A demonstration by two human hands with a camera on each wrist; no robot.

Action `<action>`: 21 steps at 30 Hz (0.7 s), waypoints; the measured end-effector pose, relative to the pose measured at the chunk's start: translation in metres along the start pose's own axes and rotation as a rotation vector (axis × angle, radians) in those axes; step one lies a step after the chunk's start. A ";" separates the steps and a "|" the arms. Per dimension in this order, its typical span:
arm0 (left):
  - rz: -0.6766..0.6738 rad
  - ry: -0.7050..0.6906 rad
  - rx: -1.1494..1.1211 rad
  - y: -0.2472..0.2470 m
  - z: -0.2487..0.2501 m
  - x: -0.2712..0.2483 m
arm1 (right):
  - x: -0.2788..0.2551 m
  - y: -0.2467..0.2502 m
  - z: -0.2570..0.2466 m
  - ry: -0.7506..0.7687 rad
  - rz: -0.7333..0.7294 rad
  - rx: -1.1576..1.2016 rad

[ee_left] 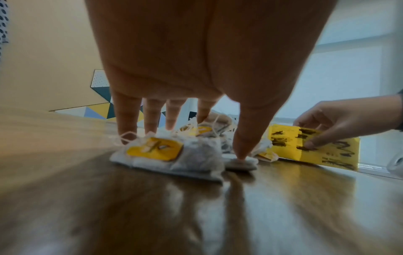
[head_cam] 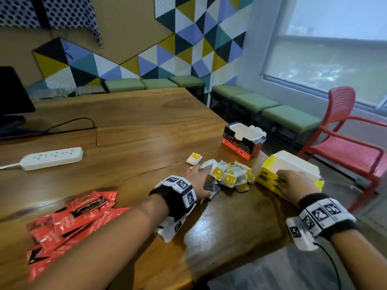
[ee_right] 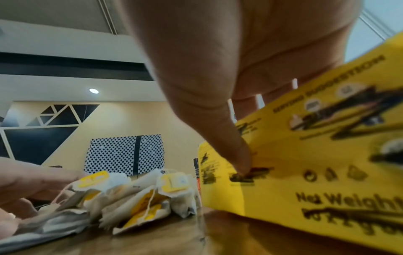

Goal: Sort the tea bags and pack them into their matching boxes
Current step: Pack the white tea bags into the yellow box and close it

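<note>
A heap of paper tea bags with yellow tags lies near the table's right edge. My left hand reaches onto its left side, fingers straight and spread, tips touching the bags, thumb pressing one down. A dark grey wrapper lies under that palm. My right hand grips the yellow box right of the heap, thumb on its printed side and fingers over the top. An open red and black box stands behind. Red sachets lie piled front left.
One yellow-tagged bag lies apart, left of the heap. A white power strip and a black cable lie to the left on the wooden table. A red chair stands past the table's right edge.
</note>
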State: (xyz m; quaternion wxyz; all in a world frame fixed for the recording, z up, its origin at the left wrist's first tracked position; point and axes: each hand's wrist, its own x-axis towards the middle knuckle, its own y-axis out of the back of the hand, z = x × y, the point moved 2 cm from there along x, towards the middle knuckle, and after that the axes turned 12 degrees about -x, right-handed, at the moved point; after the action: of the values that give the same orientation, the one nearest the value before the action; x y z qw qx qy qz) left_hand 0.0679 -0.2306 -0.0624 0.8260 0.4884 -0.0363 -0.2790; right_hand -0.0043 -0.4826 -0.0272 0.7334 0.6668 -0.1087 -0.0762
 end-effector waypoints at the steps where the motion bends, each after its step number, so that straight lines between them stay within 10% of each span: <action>1: -0.009 -0.006 0.023 0.000 0.001 0.001 | 0.000 0.004 -0.001 -0.002 0.026 -0.007; 12: -0.002 -0.106 0.155 0.002 0.005 -0.008 | -0.017 0.086 -0.083 0.361 0.462 0.211; 21: -0.038 -0.047 0.204 -0.005 0.009 -0.034 | 0.014 0.081 -0.210 0.781 0.136 0.154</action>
State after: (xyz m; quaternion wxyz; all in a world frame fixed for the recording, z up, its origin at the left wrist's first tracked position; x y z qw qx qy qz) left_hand 0.0347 -0.2224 -0.0546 0.7655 0.5638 -0.0747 -0.3010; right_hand 0.0612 -0.2766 0.0361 0.6708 0.6897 0.1289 0.2402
